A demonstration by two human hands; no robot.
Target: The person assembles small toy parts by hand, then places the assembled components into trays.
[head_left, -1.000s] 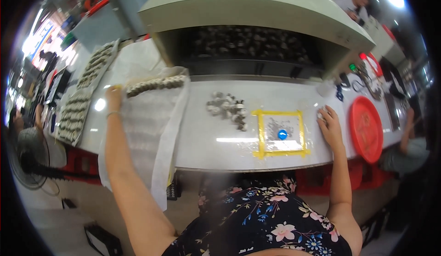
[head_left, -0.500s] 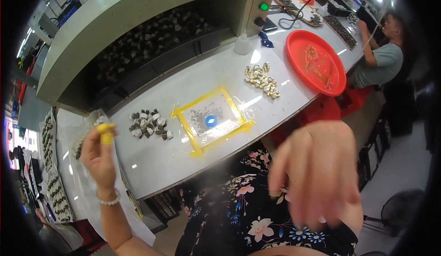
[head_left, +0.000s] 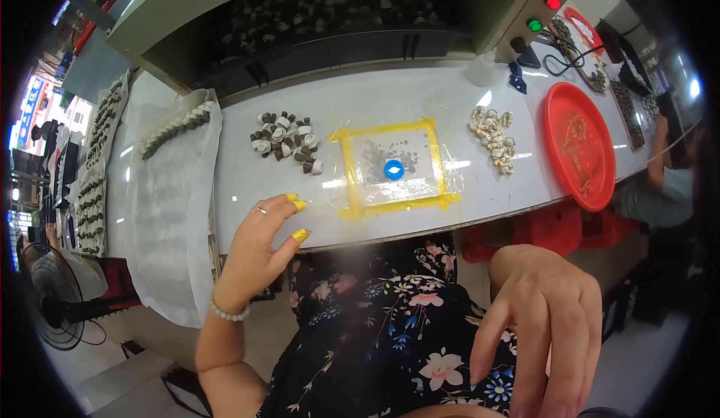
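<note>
My left hand (head_left: 261,247), with yellow covers on thumb and forefinger and a beaded bracelet at the wrist, hovers at the table's front edge. Its thumb and fingers are apart with nothing between them. Just beyond it lies a loose pile of small white-and-dark capped pieces (head_left: 283,142). A blue round cap (head_left: 394,169) with a pale centre sits inside a yellow-taped square (head_left: 397,206), among small grey dots. To the right lies a heap of shiny gold-and-white pieces (head_left: 495,142). My right hand (head_left: 544,320) hangs over my lap near the camera, fingers spread downward, holding nothing visible.
A machine with a dark opening (head_left: 330,20) full of pieces stands at the back. A red oval tray (head_left: 559,148) overhangs the right edge. A squeeze bottle (head_left: 481,69) stands behind the gold heap. White sheeting (head_left: 172,215) bears a row of pieces. Another person sits far right.
My left hand has come from the left side toward the table's front edge. My right hand has dropped lower over my lap. The whole view has turned leftward.
</note>
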